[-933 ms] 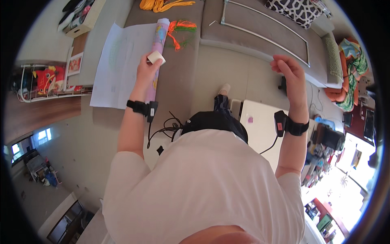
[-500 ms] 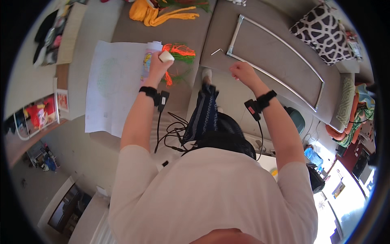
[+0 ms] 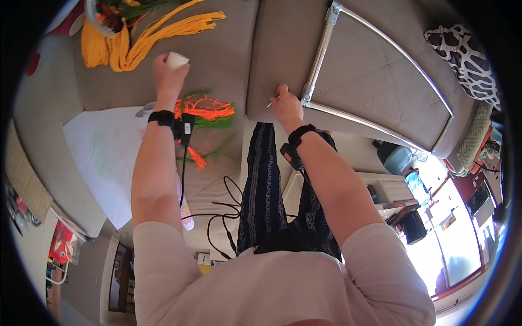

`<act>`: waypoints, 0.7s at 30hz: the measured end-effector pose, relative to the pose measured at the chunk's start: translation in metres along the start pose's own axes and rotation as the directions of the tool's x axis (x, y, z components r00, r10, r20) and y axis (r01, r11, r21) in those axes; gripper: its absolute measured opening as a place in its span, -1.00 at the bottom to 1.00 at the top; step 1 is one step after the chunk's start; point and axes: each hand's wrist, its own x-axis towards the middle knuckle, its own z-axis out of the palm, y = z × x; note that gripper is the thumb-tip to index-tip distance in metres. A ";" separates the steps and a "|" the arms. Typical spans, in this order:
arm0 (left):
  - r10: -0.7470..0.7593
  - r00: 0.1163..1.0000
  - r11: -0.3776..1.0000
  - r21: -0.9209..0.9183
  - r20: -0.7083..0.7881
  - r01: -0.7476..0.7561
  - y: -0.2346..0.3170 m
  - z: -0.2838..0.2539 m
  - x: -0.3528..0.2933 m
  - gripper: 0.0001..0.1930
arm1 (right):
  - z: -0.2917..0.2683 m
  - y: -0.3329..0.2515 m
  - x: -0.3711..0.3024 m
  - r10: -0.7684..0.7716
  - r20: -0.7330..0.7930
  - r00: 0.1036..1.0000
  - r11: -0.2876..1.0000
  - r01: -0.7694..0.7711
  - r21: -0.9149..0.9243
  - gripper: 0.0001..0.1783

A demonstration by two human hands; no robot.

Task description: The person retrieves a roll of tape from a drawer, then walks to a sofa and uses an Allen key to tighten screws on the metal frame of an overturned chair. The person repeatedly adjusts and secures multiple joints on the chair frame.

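My left hand (image 3: 169,75) is closed around a small white object (image 3: 177,60) with a flat face; its exact kind does not show. It hovers over the couch, near a bundle of yellow yarn (image 3: 128,46). My right hand (image 3: 287,106) has its fingers closed on a thin L-shaped hex key (image 3: 274,101), mostly hidden under them, at the couch's front edge. Just right of that hand lies a metal tube frame (image 3: 321,54) with corner joints. Orange and green yarn (image 3: 209,110) lies beyond my left wrist.
A large white sheet (image 3: 100,157) with a faint green drawing spreads over the couch at left. A patterned cushion (image 3: 462,60) sits at far right. Black cables (image 3: 222,214) run from my wrist straps beside my legs. A dark bottle-like container (image 3: 394,156) stands below the couch.
My left hand has moved forward and left with the white object. My right hand has come left to the hex key, which lay loose before. My view has shifted forward.
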 end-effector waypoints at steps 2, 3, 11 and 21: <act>-0.037 0.999 0.999 -0.027 0.003 0.037 -0.006 0.006 0.005 -0.34 | 0.002 0.002 0.009 -0.005 0.022 1.000 0.997 0.007 -0.077 -0.74; -0.038 0.999 0.999 -0.017 -0.012 0.038 -0.007 0.007 0.005 -0.32 | 0.004 0.003 0.011 -0.023 0.026 0.999 0.994 0.026 -0.110 -0.75; 0.424 0.806 0.885 0.379 -0.413 -0.271 0.032 0.018 -0.038 -0.21 | -0.023 0.001 -0.019 -0.266 0.048 0.963 0.940 0.248 0.234 -0.76; 0.061 0.956 0.848 -0.521 0.286 0.101 0.114 0.193 -0.222 -0.72 | -0.163 0.113 -0.002 -0.305 -0.047 0.951 0.835 0.291 0.466 -0.84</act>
